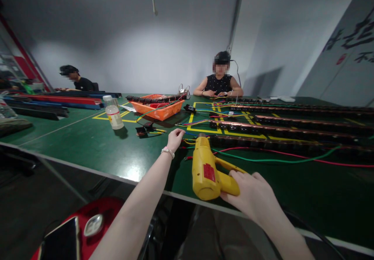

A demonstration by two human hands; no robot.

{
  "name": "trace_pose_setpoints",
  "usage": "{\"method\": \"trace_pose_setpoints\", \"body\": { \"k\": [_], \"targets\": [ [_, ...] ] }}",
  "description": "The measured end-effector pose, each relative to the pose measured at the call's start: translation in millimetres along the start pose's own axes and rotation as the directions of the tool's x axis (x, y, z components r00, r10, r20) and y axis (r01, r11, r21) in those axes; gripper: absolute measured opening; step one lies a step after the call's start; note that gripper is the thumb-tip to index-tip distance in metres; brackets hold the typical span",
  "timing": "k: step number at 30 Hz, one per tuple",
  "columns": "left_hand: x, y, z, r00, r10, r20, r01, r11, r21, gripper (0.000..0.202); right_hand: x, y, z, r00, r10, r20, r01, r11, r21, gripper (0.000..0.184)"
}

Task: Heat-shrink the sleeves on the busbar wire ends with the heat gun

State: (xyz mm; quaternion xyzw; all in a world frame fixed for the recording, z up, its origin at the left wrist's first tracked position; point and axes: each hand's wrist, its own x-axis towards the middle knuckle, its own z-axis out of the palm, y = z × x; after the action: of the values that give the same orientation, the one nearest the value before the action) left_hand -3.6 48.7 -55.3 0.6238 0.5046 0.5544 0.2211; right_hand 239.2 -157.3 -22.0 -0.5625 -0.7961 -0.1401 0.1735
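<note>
Yellow heat gun (205, 174): over the green table (84, 147), nozzle by the wires (191, 133)!
Right hand (251, 190): clamped round its handle.
Left hand (175, 138): fingertips at those wires; whether pinching, can't tell.

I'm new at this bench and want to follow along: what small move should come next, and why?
Probably turn the heat gun slightly left, toward the wires by the left hand: the right hand grips it, and its nozzle points forward, just right of the left hand.
</note>
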Motion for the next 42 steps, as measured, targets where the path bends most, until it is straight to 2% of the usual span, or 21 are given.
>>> {"method": "trace_pose_setpoints", "body": {
  "k": [4,10,16,21,29,35,42],
  "targets": [
    [0.1,-0.9,-0.2,1.000,-0.011,-0.009,0.011,1.000,0.029,0.023,14.7,-12.5,2.1,0.997,0.011,0.071,-0.014,0.999,0.039,0.029],
    [2.4,-1.9,-2.7,0.999,-0.048,0.023,0.047,0.998,0.041,0.019,25.1,-41.3,12.2,1.000,-0.002,-0.005,0.002,0.999,0.038,0.031],
    [7.5,-1.4,-8.2,0.994,-0.068,0.089,0.070,0.997,-0.023,0.015,30.4,-59.0,15.5,1.000,0.020,0.010,-0.021,0.995,0.093,0.031],
    [7.5,-1.3,-8.8,0.994,-0.067,0.086,0.070,0.997,-0.034,0.015,30.0,-56.3,15.5,0.998,-0.055,0.021,0.052,0.991,0.123,0.041],
    [3.4,-1.1,-7.5,0.997,-0.058,0.060,0.058,0.998,0.006,0.020,26.5,-43.8,9.4,0.997,-0.067,0.031,0.061,0.985,0.161,0.040],
    [2.9,-3.8,-5.2,0.998,-0.042,0.043,0.042,0.999,-0.005,0.022,11.8,-24.1,8.3,0.999,-0.033,0.011,0.032,0.992,0.119,0.040],
    [3.5,-7.2,-5.1,0.999,-0.015,0.038,0.015,1.000,0.000,0.023,-7.6,-6.4,3.0,0.998,-0.012,-0.066,0.015,0.999,0.047,0.039]
  ]
}}
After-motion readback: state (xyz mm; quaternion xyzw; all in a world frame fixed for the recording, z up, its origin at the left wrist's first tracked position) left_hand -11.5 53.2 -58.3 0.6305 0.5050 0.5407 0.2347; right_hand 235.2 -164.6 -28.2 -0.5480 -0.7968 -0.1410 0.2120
